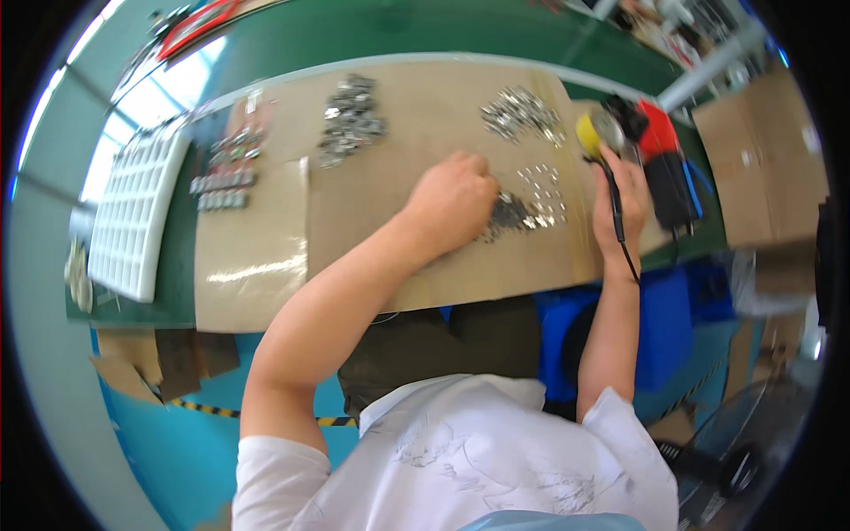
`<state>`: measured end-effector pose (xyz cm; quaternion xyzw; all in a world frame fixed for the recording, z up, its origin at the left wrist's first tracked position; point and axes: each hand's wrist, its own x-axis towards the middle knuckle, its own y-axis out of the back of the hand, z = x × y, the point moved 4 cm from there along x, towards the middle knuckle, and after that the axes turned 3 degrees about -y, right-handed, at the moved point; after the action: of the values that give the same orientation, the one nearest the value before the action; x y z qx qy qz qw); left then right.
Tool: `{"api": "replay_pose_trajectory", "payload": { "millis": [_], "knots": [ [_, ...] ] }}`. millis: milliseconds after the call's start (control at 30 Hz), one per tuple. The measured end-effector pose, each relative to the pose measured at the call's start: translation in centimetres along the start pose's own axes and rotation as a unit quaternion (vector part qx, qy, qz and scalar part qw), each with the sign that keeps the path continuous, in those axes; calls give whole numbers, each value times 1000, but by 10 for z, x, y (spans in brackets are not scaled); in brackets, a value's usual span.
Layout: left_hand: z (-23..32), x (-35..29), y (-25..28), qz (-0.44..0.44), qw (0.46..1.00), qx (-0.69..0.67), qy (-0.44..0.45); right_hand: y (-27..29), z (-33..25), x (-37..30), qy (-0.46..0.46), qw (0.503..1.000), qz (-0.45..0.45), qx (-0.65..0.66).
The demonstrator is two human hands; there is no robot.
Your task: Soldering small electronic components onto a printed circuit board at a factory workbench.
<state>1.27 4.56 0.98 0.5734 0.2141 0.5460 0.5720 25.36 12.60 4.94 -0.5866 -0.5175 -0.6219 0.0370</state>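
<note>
My right hand (pixel 625 199) grips a soldering iron (pixel 617 208) by its black handle, with the cord hanging down along my wrist. Its tip end is beside a round yellow-and-silver container (pixel 595 133). Over the cardboard sheet (pixel 354 230), my left hand (pixel 453 203) is closed, its fingers curled together; what they pinch, if anything, is hidden. Right beside those fingers lies a pile of tiny dark parts (pixel 509 212). Small shiny metal pieces (pixel 542 186) are spread out to the right of it.
Metal parts form heaps at the back middle (pixel 351 119) and back right (pixel 522 113). Assembled grey pieces (pixel 226 190) stand in rows at left, near a white compartment tray (pixel 142 212). A black box (pixel 670 190) and a cardboard carton (pixel 761 159) are at right.
</note>
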Motion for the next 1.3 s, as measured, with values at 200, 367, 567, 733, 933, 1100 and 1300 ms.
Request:
{"api": "replay_pose_trajectory", "payload": {
  "millis": [200, 367, 567, 733, 933, 1100, 1300],
  "knots": [
    [10, 11, -1, -18, 1000, -2, -7, -8, 0, 30, 55, 998, -38, -2],
    [9, 7, 4, -20, 1000, -20, 12, -76, -64, 77, -130, 896, -242, 350],
    [10, 13, -1, -12, 1000, -6, 2, -157, -134, 126, 13, 872, -320, 371],
    [10, 15, -11, 7, 1000, -18, -4, -222, -158, 145, 161, 881, -343, 284],
    [10, 10, -9, 40, 999, -32, -6, -256, -178, 143, 256, 853, -375, 256],
    [11, 10, -6, 36, 999, -24, -5, -230, -172, 132, 252, 855, -392, 228],
    [8, 11, -3, 18, 1000, 1, 0, -191, -169, 110, 170, 839, -427, 291]
  ]
}}
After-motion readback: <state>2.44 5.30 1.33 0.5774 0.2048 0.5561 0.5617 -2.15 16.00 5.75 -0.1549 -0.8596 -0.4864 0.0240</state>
